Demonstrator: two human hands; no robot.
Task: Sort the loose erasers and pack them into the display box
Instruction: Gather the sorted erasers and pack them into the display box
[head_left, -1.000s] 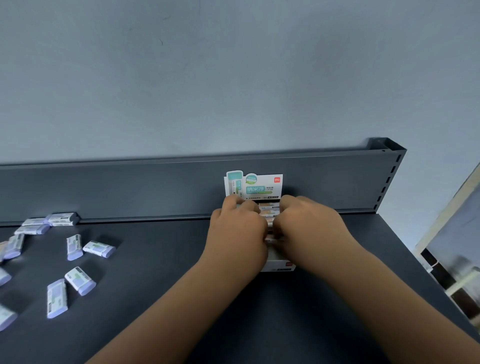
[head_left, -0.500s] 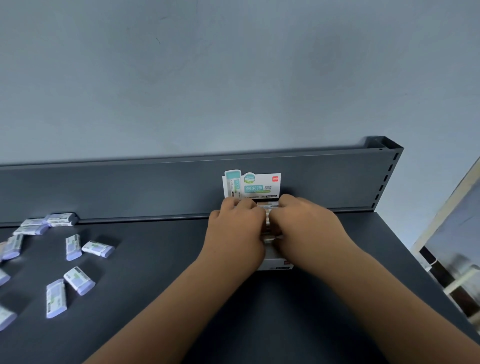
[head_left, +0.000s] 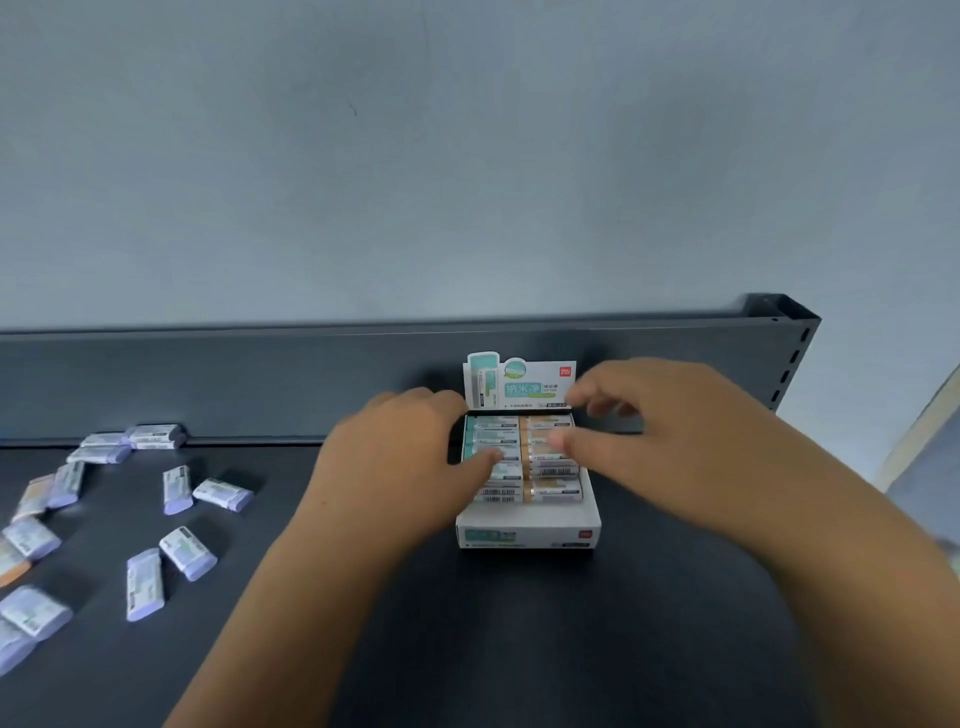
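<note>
though well stocked already, not yet a finished job. display box (head_left: 527, 530) standing mid-bench against the grey back panel (head_left: 260, 379), header card upright, two columns of packed erasers (head_left: 524, 470) inside: teal-banded on the left, orange-banded on the right. left hand (head_left: 395, 467) at the box's left side, fingers relaxed and gripping nothing, thumb touching the teal column. right hand (head_left: 675, 431) hovering over the orange column, fingers spread apart and blurred, nothing visible between them. judged as pressing and squaring the rows rather than placing a fresh piece. left to do: a dozen or so loose erasers (head_left: 145, 584) scattered on the bench (head_left: 519, 649) well to the left of the box, mostly purple-ended, one or two orange at the far edge, lying at all angles, not grouped in any clear way. room for them in the box: unclear from this angle.
</note>
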